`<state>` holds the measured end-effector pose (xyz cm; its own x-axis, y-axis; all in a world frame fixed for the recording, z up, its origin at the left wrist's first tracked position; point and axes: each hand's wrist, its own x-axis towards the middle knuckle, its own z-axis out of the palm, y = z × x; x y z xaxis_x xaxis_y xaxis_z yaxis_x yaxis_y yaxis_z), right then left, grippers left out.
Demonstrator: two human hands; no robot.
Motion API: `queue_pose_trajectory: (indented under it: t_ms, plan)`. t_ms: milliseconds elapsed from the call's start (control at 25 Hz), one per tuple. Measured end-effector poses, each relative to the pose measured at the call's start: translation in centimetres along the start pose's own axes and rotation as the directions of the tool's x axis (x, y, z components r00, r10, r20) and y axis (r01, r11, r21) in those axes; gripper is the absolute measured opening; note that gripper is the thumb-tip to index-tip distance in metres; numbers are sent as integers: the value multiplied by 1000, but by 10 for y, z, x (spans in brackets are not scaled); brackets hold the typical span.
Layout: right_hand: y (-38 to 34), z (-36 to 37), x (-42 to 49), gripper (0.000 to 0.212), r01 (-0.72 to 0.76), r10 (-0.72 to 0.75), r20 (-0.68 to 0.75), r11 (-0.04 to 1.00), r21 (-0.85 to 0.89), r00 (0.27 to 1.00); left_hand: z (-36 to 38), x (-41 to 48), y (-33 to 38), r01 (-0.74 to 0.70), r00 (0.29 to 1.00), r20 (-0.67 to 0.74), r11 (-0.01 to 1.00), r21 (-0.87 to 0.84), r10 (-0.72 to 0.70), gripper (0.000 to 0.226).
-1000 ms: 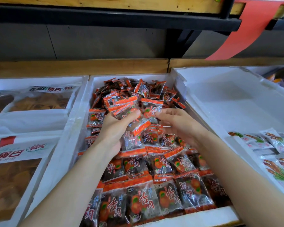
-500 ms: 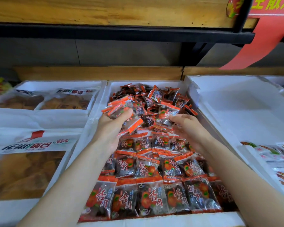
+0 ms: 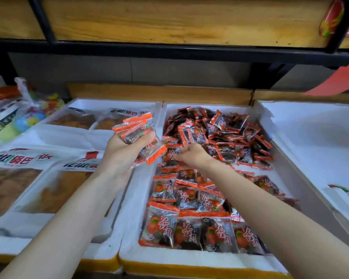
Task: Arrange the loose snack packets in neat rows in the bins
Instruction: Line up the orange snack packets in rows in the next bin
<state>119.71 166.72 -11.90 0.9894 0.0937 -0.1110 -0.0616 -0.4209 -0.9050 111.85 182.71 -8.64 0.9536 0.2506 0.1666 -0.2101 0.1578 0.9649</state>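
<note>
From the head camera: the left hand (image 3: 125, 154) was up over the near-left wall of the middle bin (image 3: 138, 200), fingers and thumb clenched round a fanned bundle of packets (image 3: 136, 128), their orange seals sticking out above and below the fist. Just beside it, the right hand (image 3: 191, 156) was down low in the bin, fingers curled, pinching the edge of a single packet (image 3: 169, 158) that lay on top of the others.

And the snacks themselves? At the far end of that white foam bin sat the loose heap (image 3: 220, 133), packets tumbled every which way. At the near end, the neat rows (image 3: 189, 230), labels facing up and overlapping like tiles, the right forearm crossing over them.

To the left, a bin of big bags (image 3: 28, 178) with brown contents. To the right, another white bin (image 3: 310, 141). Overhead ran a wooden shelf (image 3: 169, 21) with a black frame.
</note>
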Motion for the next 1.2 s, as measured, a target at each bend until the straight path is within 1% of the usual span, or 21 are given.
queue_pose_trajectory:
  t_ms: [80, 120, 160, 200, 240, 320, 360, 480, 520, 560, 600, 680, 720, 800, 960, 1040, 1120, 1160, 1200]
  plan:
    - [-1, 14, 7, 14, -1, 7, 40, 987, -158, 999, -10, -2, 0, 3, 1000, -8, 1000, 14, -3, 15]
    - [1, 17, 11, 32, -3, 13, 38, 973, -232, 999, -13, -3, 0, 6, 1000, -7, 1000, 17, -6, 16]
    - [2, 17, 13, 52, -19, 29, 35, 963, -268, 999, -16, -4, -1, 12, 1000, -6, 1000, 19, -12, 18]
    - [1, 16, 12, 62, -24, 40, 48, 959, -282, 998, -18, -5, -1, 18, 1000, -6, 1000, 20, -18, 20]
    - [3, 16, 12, 64, -9, 29, 53, 943, -334, 998, -20, -6, -2, 24, 1000, -6, 999, 24, -24, 23]
    - [0, 14, 7, 65, 65, -54, 36, 861, -504, 998, -20, -8, -4, 32, 999, 5, 999, 24, -32, 26]
    - [0, 12, 4, 64, 120, -124, 29, 831, -543, 992, -18, -10, -5, 33, 999, 12, 999, 20, -33, 25]
    - [3, -9, -22, 51, 241, -294, -12, 807, -539, 956, -11, -13, -7, 34, 999, 36, 999, 20, -34, 23]
    - [8, -21, -32, 45, 253, -308, 0, 779, -573, 951, -9, -13, -9, 37, 998, 48, 999, 16, -38, 23]
    - [16, -34, -42, 41, 238, -284, 26, 747, -620, 958, -6, -14, -11, 41, 997, 63, 999, 9, -42, 24]
    - [26, -47, -53, 36, 212, -223, 67, 726, -654, 972, -3, -14, -13, 46, 996, 79, 999, 4, -46, 24]
    - [42, -63, -70, 24, 191, -106, 167, 727, -660, 980, 6, -16, -18, 53, 993, 104, 999, 4, -53, 24]
    - [49, -66, -75, 20, 195, -86, 198, 750, -632, 976, 9, -17, -20, 57, 992, 110, 998, 5, -57, 23]
    - [56, -66, -78, 17, 218, -121, 198, 773, -596, 973, 16, -20, -22, 61, 990, 125, 998, 11, -62, 24]
    - [57, -63, -74, 25, 237, -162, 176, 746, -623, 971, 22, -24, -22, 77, 985, 154, 997, 8, -77, 21]
    - [49, -64, -72, 22, 229, -211, 101, 775, -589, 972, 21, -24, -20, 88, 984, 156, 996, 10, -88, 21]
    - [37, -61, -67, 18, 252, -313, -24, 805, -537, 949, 19, -24, -18, 77, 985, 153, 997, 15, -79, 21]
    - [32, -56, -63, 17, 274, -351, -54, 809, -520, 935, 17, -24, -18, 69, 986, 148, 997, 19, -71, 21]
    - [28, -50, -60, 16, 292, -367, -49, 807, -513, 929, 16, -25, -17, 65, 987, 143, 998, 23, -68, 20]
